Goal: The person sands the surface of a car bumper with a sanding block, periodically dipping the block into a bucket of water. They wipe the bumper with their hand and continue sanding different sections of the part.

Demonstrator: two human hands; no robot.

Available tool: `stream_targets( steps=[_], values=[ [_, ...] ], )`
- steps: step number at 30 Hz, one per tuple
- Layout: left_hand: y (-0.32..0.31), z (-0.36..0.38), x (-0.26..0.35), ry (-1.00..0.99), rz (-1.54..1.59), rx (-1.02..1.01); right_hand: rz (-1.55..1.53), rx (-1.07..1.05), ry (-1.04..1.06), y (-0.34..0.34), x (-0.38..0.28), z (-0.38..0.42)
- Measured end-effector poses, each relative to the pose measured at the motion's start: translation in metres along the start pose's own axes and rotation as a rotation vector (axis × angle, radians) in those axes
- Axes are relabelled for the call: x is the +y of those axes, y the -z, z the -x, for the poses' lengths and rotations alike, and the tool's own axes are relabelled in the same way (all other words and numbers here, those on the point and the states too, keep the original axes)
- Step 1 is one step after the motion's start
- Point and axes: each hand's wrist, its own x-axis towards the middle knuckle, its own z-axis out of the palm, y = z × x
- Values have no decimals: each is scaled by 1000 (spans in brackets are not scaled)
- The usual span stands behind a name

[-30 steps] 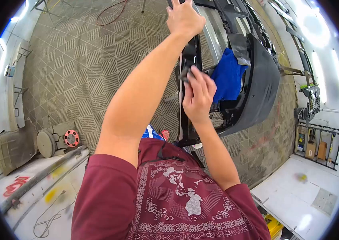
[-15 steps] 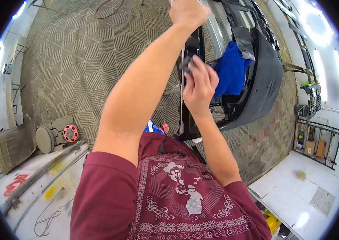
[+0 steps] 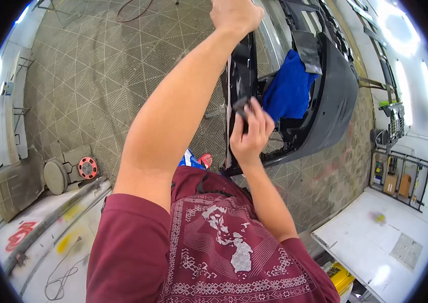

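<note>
My left hand [image 3: 236, 16] is at the top edge of the view, over the far end of a long glossy black strip [image 3: 243, 76] of a car body part; its fingers are out of sight. Closer to me, my right hand [image 3: 252, 129] has its fingers closed on a small dark pad [image 3: 240, 105], blurred by motion, against the black strip. A blue cloth [image 3: 290, 88] is draped over the part just right of that hand. Beyond the cloth curves a large dark bumper [image 3: 333, 98], with a dark grey flat piece [image 3: 306, 50] lying near it.
Patterned mats cover the floor [image 3: 123, 65]. A white-topped table [image 3: 370, 237] stands at lower right, and a black rack [image 3: 401, 179] with boxes is behind it. At left are a red-and-black reel [image 3: 88, 168] and a long grey bar [image 3: 57, 222].
My right hand has slid the dark pad along the black strip, toward my body. My left hand stays at nearly the same place.
</note>
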Motion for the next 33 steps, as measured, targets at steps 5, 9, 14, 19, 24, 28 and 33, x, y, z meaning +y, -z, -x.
stream_targets(
  steps=[5, 9, 14, 19, 24, 28, 33],
  values=[
    [-3, 8, 1, -5, -16, -38, 55, 48, 26, -3, -8, -25],
    [-10, -3, -6, -20, -17, 4, 41, 43, 0, -5, -8, -27],
    [-8, 7, 1, -21, -2, 12, 37, 80, 47, -4, 4, -36],
    [-2, 1, 3, -9, -52, -12, -1, 76, 68, -10, 1, -66],
    [-3, 3, 6, 8, 18, 12, -43, -16, 48, 14, 3, -4],
    [-7, -5, -1, 40, -50, -60, -71, 17, 70, -5, 5, -46],
    [-3, 2, 4, 24, 5, -13, -44, 15, 21, 16, 5, -2]
  ],
)
